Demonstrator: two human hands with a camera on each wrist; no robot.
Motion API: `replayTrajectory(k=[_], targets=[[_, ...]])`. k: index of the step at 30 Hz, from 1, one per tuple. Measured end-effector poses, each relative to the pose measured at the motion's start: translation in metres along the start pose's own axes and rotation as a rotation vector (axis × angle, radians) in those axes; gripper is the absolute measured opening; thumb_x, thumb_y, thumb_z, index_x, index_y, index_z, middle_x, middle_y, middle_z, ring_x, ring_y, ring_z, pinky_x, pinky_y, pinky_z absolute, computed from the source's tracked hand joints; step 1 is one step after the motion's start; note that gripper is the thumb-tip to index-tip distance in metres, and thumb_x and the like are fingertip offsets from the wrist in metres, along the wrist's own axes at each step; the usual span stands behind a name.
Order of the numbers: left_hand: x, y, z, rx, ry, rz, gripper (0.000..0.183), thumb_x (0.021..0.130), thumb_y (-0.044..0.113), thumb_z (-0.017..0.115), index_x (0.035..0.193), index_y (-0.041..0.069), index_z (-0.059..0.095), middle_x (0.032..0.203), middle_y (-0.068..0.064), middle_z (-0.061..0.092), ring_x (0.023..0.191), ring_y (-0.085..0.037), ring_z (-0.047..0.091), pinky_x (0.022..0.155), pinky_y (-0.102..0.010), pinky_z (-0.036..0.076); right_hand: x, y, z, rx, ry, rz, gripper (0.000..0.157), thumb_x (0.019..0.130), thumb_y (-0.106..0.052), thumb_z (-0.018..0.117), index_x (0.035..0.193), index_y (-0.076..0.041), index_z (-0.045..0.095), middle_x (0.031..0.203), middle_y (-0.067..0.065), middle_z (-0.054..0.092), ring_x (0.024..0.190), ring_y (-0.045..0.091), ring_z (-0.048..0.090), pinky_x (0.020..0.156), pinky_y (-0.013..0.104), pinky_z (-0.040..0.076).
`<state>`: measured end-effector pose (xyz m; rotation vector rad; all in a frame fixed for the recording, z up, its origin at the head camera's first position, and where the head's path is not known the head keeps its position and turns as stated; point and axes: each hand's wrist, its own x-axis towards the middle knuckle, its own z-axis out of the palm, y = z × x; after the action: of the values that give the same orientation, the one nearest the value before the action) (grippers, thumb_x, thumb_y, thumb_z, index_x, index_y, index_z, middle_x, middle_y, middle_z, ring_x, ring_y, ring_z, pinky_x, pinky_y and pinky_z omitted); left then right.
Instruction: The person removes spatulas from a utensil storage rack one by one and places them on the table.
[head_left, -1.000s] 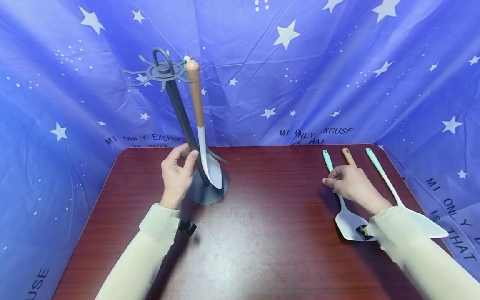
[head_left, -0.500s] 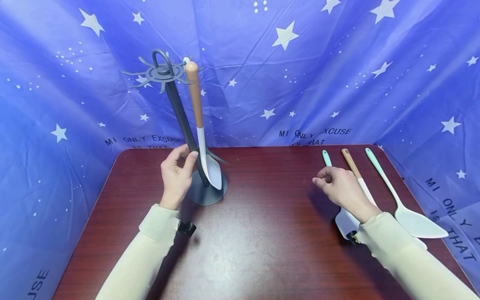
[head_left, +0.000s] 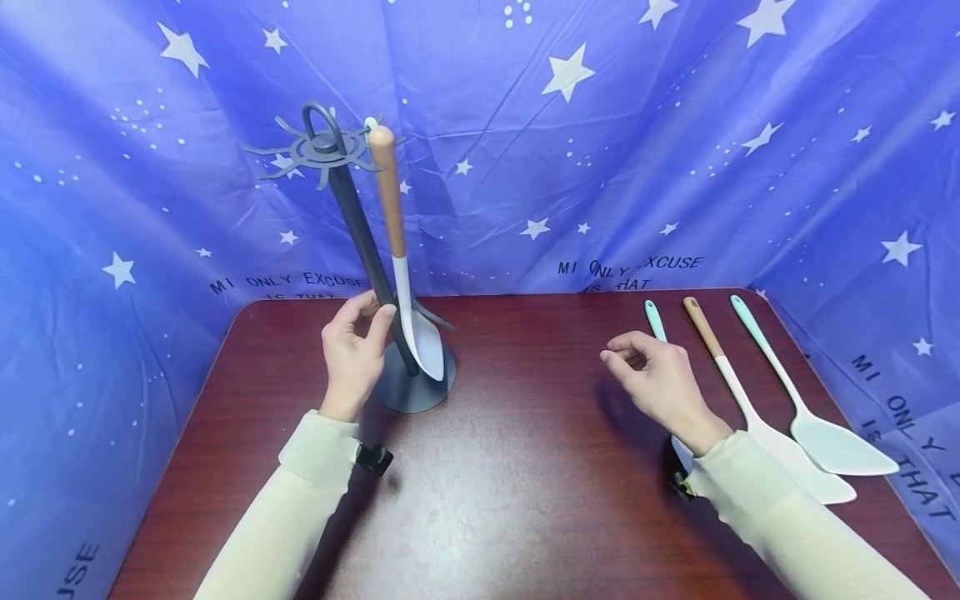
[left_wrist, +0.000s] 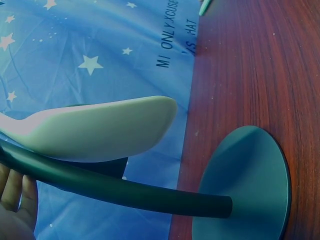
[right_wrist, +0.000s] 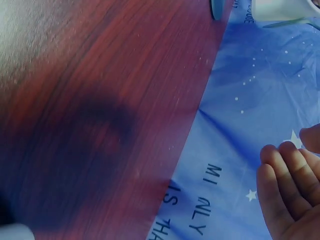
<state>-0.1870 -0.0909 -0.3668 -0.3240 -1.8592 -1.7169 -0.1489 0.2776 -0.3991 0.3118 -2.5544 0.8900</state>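
Rack (head_left: 360,225), table (head_left: 510,483) L side: likely stiff, base-heavy; grip post (head_left: 373,265), as L hand (head_left: 352,354) does. Hung spatula (head_left: 425,343): prob. light, slick blade; take wood handle (head_left: 390,196). R hand (head_left: 663,383): empty, fingers loosely bent, nr 3 flat-lying spatulas (head_left: 787,454).

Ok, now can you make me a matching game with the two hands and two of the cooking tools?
Things:
1. left hand
2. right hand
3. white spatula with a flat brown handle
4. white-headed cooking tool with a rounded tan handle

Places:
A. lying on the dark red table, between two mint-green handles
B. holding the dark grey stand pole
C. above the table, holding nothing
D. handle end up, beside the pole

Pairs: 1-B, 2-C, 3-A, 4-D
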Motion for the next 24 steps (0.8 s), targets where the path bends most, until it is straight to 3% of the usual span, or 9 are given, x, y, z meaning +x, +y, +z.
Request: replayTrajectory(k=[7,11,18,24], targets=[[0.0,0.0,0.0,-0.016,-0.003,-0.007,0.018,0.085,-0.009,0.065,0.101,-0.016,0.063,0.083,-0.03,0.063,0.069,-0.014,0.062,0.06,-0.019,0.055,0.002,-0.007,0.009,0.073,0.095,-0.064,0.009,0.081,-0.007,0.073,0.09,-0.009,0.07,0.074,-0.006,0.067,0.066,0.0,0.059,0.06,0.009,0.045],[0.0,0.0,0.0,-0.024,-0.006,-0.012,0.019,0.085,-0.009,0.065,0.102,-0.016,0.063,0.084,-0.03,0.063,0.07,-0.011,0.062,0.061,-0.018,0.055,0.005,-0.014,0.013,0.112,0.14,-0.1,0.01,0.081,-0.005,0.072,0.09,-0.008,0.071,0.076,-0.004,0.068,0.069,0.0,0.058,0.06,0.011,0.046],[0.0,0.0,0.0,-0.025,-0.006,-0.017,0.018,0.086,-0.008,0.064,0.102,-0.016,0.063,0.084,-0.031,0.064,0.069,-0.002,0.061,0.059,-0.018,0.054,0.012,-0.024,0.02,0.171,0.149,-0.122,0.009,0.082,-0.005,0.072,0.091,-0.007,0.071,0.079,-0.003,0.068,0.073,0.002,0.059,0.062,0.016,0.048],[0.0,-0.002,0.0,-0.016,-0.008,0.002,0.017,0.085,-0.008,0.065,0.101,-0.016,0.063,0.084,-0.03,0.064,0.067,-0.012,0.063,0.059,-0.018,0.054,0.019,-0.034,0.026,0.209,0.218,-0.16,0.012,0.078,-0.002,0.073,0.089,-0.008,0.072,0.075,0.0,0.069,0.068,0.007,0.059,0.062,0.012,0.046]])
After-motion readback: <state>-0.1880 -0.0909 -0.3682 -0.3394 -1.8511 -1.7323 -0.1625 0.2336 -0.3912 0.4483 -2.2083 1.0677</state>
